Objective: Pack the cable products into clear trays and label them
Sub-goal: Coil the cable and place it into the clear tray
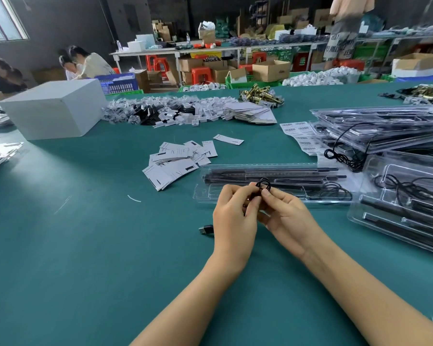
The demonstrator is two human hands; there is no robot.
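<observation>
Both hands meet at the middle of the green table over a small black cable coil [263,184]. My left hand [234,216] pinches the coil from the left, and my right hand [286,217] pinches it from the right. Its black plug [206,230] lies on the table left of my left wrist. Just beyond my fingers lies a clear tray [273,182] with long black rods in it. Stacks of filled clear trays [398,201] sit to the right. A sheet of barcode labels [301,137] lies behind them.
A heap of white paper cards [179,159] lies left of the tray. A white box [53,108] stands at the back left. Bagged parts and folded cards [190,111] stretch across the far side. People sit at the far left, and another stands at the back right.
</observation>
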